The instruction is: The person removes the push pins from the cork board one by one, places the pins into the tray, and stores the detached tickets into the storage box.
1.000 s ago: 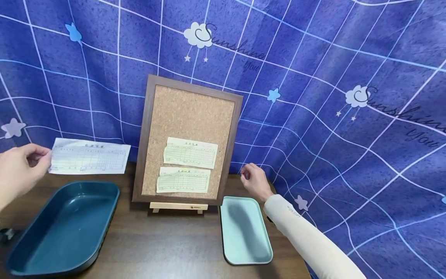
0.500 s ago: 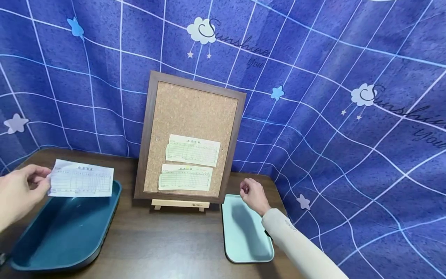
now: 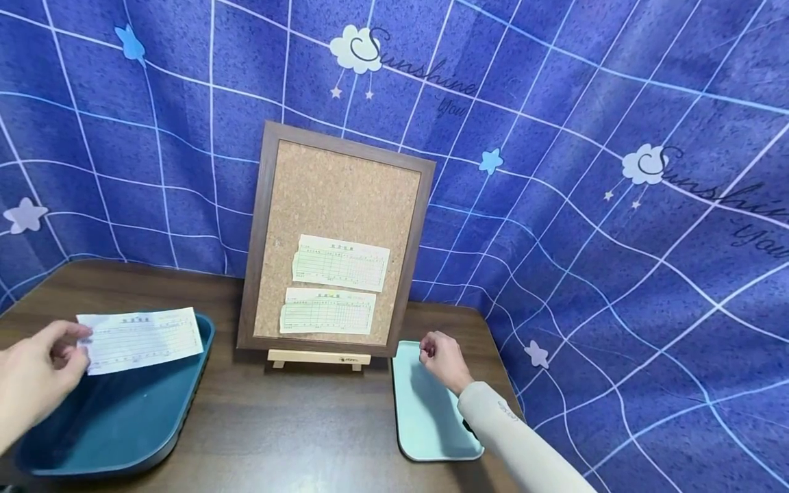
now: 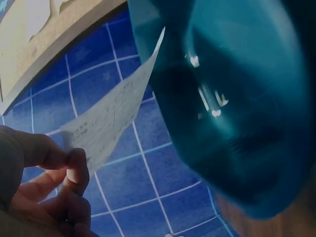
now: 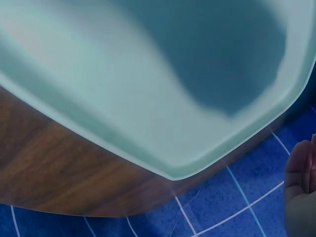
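Observation:
My left hand (image 3: 40, 366) pinches the left end of a white printed paper slip (image 3: 144, 339) between thumb and index finger. In the left wrist view the slip (image 4: 111, 118) bends away from the fingers, beside the deep teal tray (image 4: 232, 148). From the head view, the slip hangs over the far part of that tray. My right hand (image 3: 445, 359), fingers curled toward the thumb, is over the far end of a pale mint tray (image 3: 431, 438); I see nothing in its grasp. Only part of that hand (image 5: 301, 182) shows in the right wrist view.
Between the trays, a framed corkboard (image 3: 345, 185) leans on a small wooden easel (image 3: 318, 358). Two similar slips, an upper slip (image 3: 341, 263) and a lower slip (image 3: 328, 311), are on its lower half. Behind the brown table (image 3: 290, 418) hangs a blue patterned curtain (image 3: 555, 226).
My left hand has brought the slip down from above the table's back edge to over the teal tray, and the slip now tilts. My right hand has come slightly down over the mint tray.

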A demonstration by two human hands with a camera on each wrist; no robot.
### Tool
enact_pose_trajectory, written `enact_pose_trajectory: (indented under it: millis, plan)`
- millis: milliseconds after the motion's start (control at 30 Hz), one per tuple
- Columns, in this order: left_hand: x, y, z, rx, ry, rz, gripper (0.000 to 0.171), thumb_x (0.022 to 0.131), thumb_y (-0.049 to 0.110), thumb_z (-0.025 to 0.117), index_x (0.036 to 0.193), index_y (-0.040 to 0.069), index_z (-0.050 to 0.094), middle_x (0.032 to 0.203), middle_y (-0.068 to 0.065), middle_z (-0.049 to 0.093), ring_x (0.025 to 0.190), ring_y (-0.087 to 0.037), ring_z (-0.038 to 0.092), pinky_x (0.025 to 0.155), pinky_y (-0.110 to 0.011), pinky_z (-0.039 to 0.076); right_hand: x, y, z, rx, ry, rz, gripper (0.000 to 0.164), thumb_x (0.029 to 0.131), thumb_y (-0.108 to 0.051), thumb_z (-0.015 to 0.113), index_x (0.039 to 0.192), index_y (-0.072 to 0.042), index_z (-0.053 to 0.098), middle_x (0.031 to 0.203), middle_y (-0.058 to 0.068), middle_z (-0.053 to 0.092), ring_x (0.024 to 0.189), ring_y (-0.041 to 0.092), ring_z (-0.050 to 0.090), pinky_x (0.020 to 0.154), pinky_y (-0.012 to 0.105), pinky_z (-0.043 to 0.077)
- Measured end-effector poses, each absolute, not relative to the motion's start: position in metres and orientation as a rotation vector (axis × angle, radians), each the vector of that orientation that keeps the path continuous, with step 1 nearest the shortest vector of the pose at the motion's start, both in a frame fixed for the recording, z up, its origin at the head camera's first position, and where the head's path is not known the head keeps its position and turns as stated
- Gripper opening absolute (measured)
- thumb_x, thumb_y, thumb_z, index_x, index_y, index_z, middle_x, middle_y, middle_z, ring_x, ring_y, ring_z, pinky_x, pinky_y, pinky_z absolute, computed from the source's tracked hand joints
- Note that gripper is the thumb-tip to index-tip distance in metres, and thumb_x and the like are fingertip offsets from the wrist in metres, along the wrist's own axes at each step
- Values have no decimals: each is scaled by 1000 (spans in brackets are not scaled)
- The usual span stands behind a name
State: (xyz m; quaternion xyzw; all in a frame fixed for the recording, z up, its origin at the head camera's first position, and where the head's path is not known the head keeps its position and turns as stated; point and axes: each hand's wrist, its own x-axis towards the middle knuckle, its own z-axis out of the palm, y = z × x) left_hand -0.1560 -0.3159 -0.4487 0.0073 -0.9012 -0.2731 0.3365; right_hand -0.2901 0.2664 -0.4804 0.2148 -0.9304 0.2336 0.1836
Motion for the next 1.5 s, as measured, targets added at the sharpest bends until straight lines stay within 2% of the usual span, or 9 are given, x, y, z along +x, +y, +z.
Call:
enact_pose_trajectory:
  millis: [67, 167, 233, 433, 567, 667, 833, 1167, 1500]
  plan:
    - [-151, -310, -448, 44, -2433, -654, 11, 73, -1, 57, 84, -2, 61, 60, -9, 54, 53, -15, 46, 58, -34, 27, -289, 266, -481, 613, -2620, 649, 19, 68, 3, 70, 72, -13, 60, 68, -5, 52, 61, 10, 51, 57, 24, 43]
    - [-146, -305, -448, 58, -2559, -582, 9, 73, 2, 60, 79, -1, 64, 70, -25, 59, 63, -38, 50, 58, -45, 26, -288, 266, -482, 607, -2623, 647, 19, 68, 3, 70, 71, -13, 60, 67, -5, 52, 61, 10, 50, 56, 24, 42]
    - [-144, -303, -450, 57, -2636, -554, 10, 71, 2, 62, 80, -2, 65, 77, -30, 60, 68, -43, 50, 59, -49, 29, -288, 267, -483, 610, -2623, 650, 19, 68, 3, 70, 72, -13, 60, 67, -3, 53, 61, 10, 51, 56, 24, 42]
    - [-140, -295, -456, 60, -2782, -494, 10, 71, 3, 70, 79, 0, 65, 70, -17, 59, 65, -36, 48, 62, -58, 33, -285, 269, -486, 608, -2647, 662, 18, 68, 2, 70, 73, -13, 61, 68, -5, 53, 61, 7, 50, 56, 23, 42]
    - [-135, -290, -461, 45, -2778, -451, 11, 69, 5, 74, 72, 6, 64, 62, -3, 51, 60, -28, 45, 55, -46, 33, -283, 269, -487, 619, -2657, 620, 17, 69, 0, 70, 73, -14, 61, 68, -8, 53, 60, 5, 49, 56, 23, 42]
    - [-133, -288, -464, 19, -2784, -382, 13, 67, 8, 77, 69, 10, 64, 61, 1, 45, 58, -23, 42, 52, -39, 30, -282, 269, -489, 633, -2667, 583, 17, 69, -1, 70, 72, -15, 61, 66, -10, 52, 59, 4, 48, 56, 24, 42]
    - [-134, -285, -469, -13, -2862, -300, 12, 68, 15, 80, 69, 12, 67, 63, -2, 44, 61, -25, 43, 54, -44, 32, -281, 269, -493, 684, -2756, 640, 16, 70, 0, 70, 72, -13, 61, 62, -11, 52, 57, 3, 48, 55, 22, 42]
    - [-141, -279, -476, -73, -2950, -452, 9, 71, 17, 79, 70, 14, 70, 72, -7, 61, 72, -34, 52, 60, -49, 28, -277, 267, -503, 787, -2870, 709, 17, 71, 4, 69, 70, -10, 60, 61, -9, 53, 56, 2, 47, 52, 21, 42]
    - [-146, -284, -487, -91, -3145, -418, 6, 77, 15, 77, 77, 11, 71, 72, -5, 61, 70, -29, 48, 63, -52, 31, -275, 268, -509, 802, -2936, 689, 19, 72, 3, 68, 69, -13, 58, 60, -11, 52, 55, 1, 47, 52, 20, 41]
